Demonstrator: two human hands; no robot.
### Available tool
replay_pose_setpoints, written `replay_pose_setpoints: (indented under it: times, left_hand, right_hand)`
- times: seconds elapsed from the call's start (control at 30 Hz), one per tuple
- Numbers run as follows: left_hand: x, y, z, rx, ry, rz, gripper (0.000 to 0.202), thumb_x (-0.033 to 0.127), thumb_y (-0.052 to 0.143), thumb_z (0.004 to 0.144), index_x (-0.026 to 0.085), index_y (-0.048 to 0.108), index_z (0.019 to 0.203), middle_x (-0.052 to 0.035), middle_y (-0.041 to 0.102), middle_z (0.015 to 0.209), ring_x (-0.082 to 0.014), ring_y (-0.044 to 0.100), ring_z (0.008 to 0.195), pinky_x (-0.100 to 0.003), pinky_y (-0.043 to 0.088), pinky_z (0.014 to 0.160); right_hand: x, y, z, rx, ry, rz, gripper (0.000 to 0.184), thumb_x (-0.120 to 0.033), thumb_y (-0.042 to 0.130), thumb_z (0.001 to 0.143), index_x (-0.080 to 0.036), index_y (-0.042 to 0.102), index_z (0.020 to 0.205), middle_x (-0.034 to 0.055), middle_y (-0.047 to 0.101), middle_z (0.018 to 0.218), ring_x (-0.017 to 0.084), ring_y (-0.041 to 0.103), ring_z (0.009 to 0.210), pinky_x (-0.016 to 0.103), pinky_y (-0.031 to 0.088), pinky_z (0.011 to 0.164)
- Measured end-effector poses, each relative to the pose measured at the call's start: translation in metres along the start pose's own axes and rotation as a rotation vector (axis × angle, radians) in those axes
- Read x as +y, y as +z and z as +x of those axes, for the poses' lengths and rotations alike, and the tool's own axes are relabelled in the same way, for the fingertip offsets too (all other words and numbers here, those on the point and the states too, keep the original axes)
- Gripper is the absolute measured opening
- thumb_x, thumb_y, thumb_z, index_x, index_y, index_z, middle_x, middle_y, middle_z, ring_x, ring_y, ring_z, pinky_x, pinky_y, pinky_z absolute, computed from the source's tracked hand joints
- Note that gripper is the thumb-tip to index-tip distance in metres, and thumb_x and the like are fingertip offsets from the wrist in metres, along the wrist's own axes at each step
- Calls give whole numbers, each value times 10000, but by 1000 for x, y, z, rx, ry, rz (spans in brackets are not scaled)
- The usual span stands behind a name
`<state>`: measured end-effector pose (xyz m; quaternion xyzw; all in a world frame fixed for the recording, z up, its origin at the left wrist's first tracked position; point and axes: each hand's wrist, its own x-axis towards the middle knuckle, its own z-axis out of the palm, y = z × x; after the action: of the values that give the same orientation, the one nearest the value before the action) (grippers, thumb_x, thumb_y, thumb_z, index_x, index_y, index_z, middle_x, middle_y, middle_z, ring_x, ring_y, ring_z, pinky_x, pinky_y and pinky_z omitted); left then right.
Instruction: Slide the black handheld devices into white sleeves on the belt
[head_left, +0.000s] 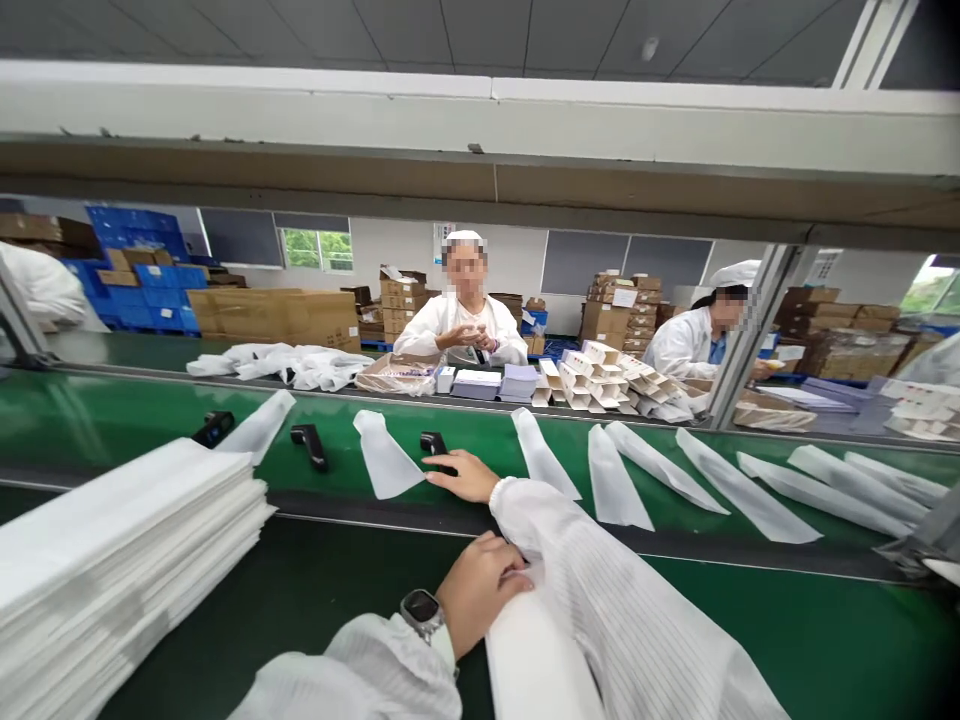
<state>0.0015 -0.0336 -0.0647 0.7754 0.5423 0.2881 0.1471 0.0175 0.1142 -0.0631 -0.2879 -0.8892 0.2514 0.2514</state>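
Observation:
My left hand [480, 592], with a watch on its wrist, lies with curled fingers over the far end of a white stack of thin sleeves [540, 660]. My right hand [466, 476] reaches over the green conveyor belt, its fingers stretched out and apart. They are at a black gun-shaped handheld device [433, 442], partly hidden behind them; whether they touch it I cannot tell. Just left of those fingertips lies a translucent white sleeve [386, 458]. Farther left are another black device [309, 446] and a third black device [214, 428] beside a sleeve [259, 425].
A tall pile of white sheets [112, 540] stands at the left. Several white sleeves [619, 480] lie along the belt to the right. Across it, a co-worker [465, 310] sits behind small cartons [600, 378] and purple-edged stacks [476, 384]. A metal post [754, 335] rises at the right.

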Motion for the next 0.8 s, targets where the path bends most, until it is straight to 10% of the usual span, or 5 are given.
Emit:
replay_pose_setpoints:
  times: [0.17, 0.3, 0.47, 0.8]
  left_hand:
    - [-3, 1, 1, 24, -16, -23, 59, 199, 546, 704, 175, 575, 658, 14, 596, 691, -127, 510, 727, -199, 370, 663]
    - [-5, -2, 4, 62, -114, -41, 78, 246, 579, 669, 175, 546, 670, 33, 548, 620, -114, 496, 615, -206, 369, 576]
    - [-7, -2, 4, 175, 98, 37, 114, 246, 549, 713, 171, 557, 628, -2, 529, 755, -142, 459, 755, -247, 369, 690]
    - [3, -6, 0, 196, 264, 376, 229, 329, 477, 767, 173, 501, 601, -7, 488, 621, -165, 404, 670, -288, 351, 607]
  right_hand:
    - [21, 8, 13, 185, 181, 411, 150, -287, 617, 600, -216, 634, 731, 31, 589, 764, 235, 508, 884, 400, 322, 844]
    - [27, -31, -17, 234, 274, 557, 427, -269, 440, 743, -237, 362, 1161, 19, 585, 807, 170, 570, 806, 345, 439, 705]
    - [2, -86, -83, 176, 175, 1084, 803, -152, 628, 600, -374, 126, 1187, -23, 568, 879, 161, 601, 747, 332, 472, 639]
    - [-29, -99, -130, 193, 159, 1094, 870, -187, 669, 581, -395, 80, 1186, -51, 542, 785, 154, 612, 656, 358, 497, 614]
